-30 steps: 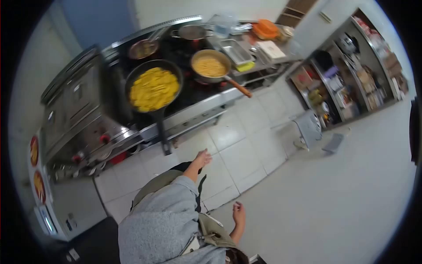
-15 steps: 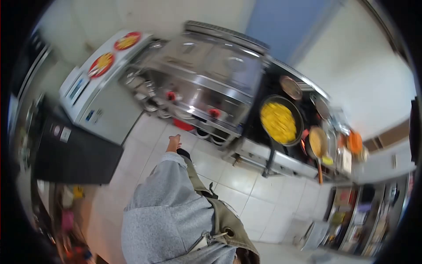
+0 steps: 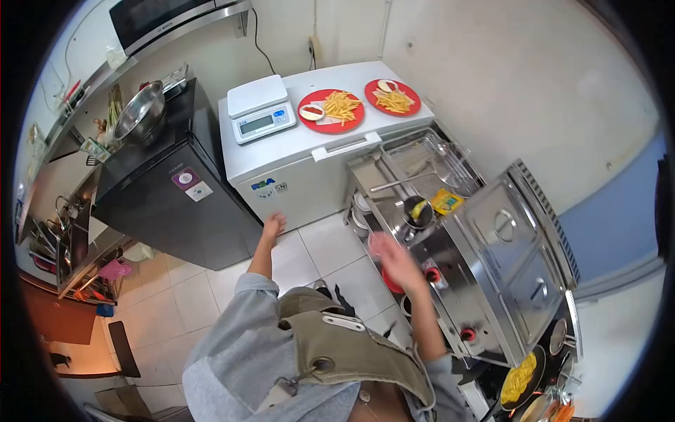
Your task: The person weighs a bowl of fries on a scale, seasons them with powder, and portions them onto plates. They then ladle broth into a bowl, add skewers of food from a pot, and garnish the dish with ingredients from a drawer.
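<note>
My left hand (image 3: 274,225) hangs in the air before the white chest freezer (image 3: 309,193), its fingers loosely apart and nothing held. Nearer the steel fryer counter (image 3: 457,281), my right hand (image 3: 399,264) is smeared by motion, with its fingers indistinct. Two red plates, a left plate (image 3: 314,98) and a right plate (image 3: 409,92), rest on the freezer lid. Each carries fries and a small white cup with red sauce. Left of them sits a white digital scale (image 3: 259,123).
A black fridge (image 3: 169,204) stands left of the freezer, with a steel bowl (image 3: 143,112) on top. The fryer counter bears a small dark pot (image 3: 415,219), a yellow packet (image 3: 446,202) and steel lids (image 3: 496,218). A frying pan of yellow food (image 3: 519,381) is at lower right.
My view has swung left, from the stove toward the freezer and plates. My right hand has come into view; my left hand stays low in front of me.
</note>
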`<state>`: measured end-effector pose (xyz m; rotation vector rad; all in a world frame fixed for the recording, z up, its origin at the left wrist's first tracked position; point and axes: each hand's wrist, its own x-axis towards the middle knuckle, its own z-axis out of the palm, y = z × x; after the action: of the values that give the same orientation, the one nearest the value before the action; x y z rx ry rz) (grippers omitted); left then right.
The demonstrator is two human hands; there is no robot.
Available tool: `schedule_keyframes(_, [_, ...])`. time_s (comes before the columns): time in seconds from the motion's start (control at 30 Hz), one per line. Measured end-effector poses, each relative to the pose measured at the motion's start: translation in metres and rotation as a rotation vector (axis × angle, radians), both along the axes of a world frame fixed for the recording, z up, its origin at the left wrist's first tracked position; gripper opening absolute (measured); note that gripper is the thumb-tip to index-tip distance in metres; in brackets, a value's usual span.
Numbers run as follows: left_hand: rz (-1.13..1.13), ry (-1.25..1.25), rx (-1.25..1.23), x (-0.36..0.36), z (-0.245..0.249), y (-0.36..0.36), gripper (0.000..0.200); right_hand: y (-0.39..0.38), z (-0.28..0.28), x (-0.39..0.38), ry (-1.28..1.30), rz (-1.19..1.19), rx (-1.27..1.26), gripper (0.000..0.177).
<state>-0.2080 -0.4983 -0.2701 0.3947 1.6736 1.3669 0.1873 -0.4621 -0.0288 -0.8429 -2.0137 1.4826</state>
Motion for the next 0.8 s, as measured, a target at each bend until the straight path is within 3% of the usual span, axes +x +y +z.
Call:
schedule_keyframes(0.1, [-0.062,-0.025,0.132,-0.018,0.096,0.049,0.039,0.118,0.043,-0.068,0.068,0.028,0.001,0.035])
schedule_keyframes(0.2, [-0.132,-0.099,0.264,-0.034,0.125,0.129,0.038,0.248,0.053,-0.119,0.211,-0.279,-0.392,0.035])
schedule_keyframes(0.27, [-0.162,-0.172,0.294,-0.037,0.136,0.174,0.04,0.328,0.019,-0.126,0.279,-0.349,-0.481,0.033])
schedule_keyframes(0.33, [-0.16,-0.24,0.297,-0.042,0.125,0.219,0.041,0.417,-0.034,-0.129,0.449,-0.484,-0.809,0.036])
schedule_keyframes(0.43, [-0.125,-0.328,0.291,-0.048,0.118,0.27,0.043,0.489,-0.094,-0.13,0.45,-0.621,-0.831,0.04])
schedule_keyframes(0.5, [-0.201,-0.315,0.272,-0.051,0.105,0.296,0.044,0.541,-0.153,-0.124,0.648,-0.543,-0.948,0.047])
schedule_keyframes(0.63, [-0.176,-0.562,0.334,-0.048,0.09,0.318,0.059,0.536,-0.141,-0.153,0.708,-0.533,-0.878,0.05])
schedule_keyframes(0.8, [0.058,-0.675,0.386,-0.022,0.113,0.308,0.062,0.523,-0.134,-0.172,0.83,-0.596,-0.771,0.056])
